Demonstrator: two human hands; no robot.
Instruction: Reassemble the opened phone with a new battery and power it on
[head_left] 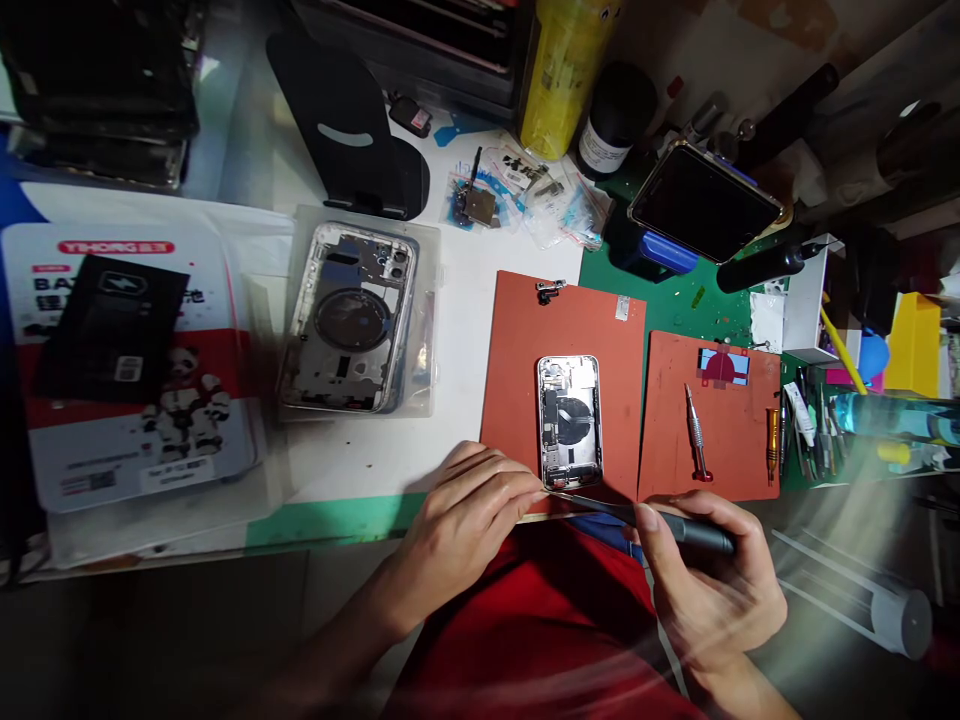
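Note:
An opened phone housing (570,422) with bare inner parts lies on an orange-brown mat (517,350). My right hand (720,580) grips a dark grey screwdriver (697,533), its slim shaft pointing left along the housing's lower edge. My left hand (480,505) is closed, thumb and fingers pinched together by the housing's lower left corner, touching or very near the screwdriver's tip. Whatever sits between those fingertips is hidden. Small metal parts (551,291) lie at the mat's top.
A second mat (709,440) on the right bears a silver and red screwdriver (696,435). Left stands another phone housing (349,320) on a clear case, beside a battery package (135,370). A phone (705,205) is propped at the back, near a yellow bottle (562,80).

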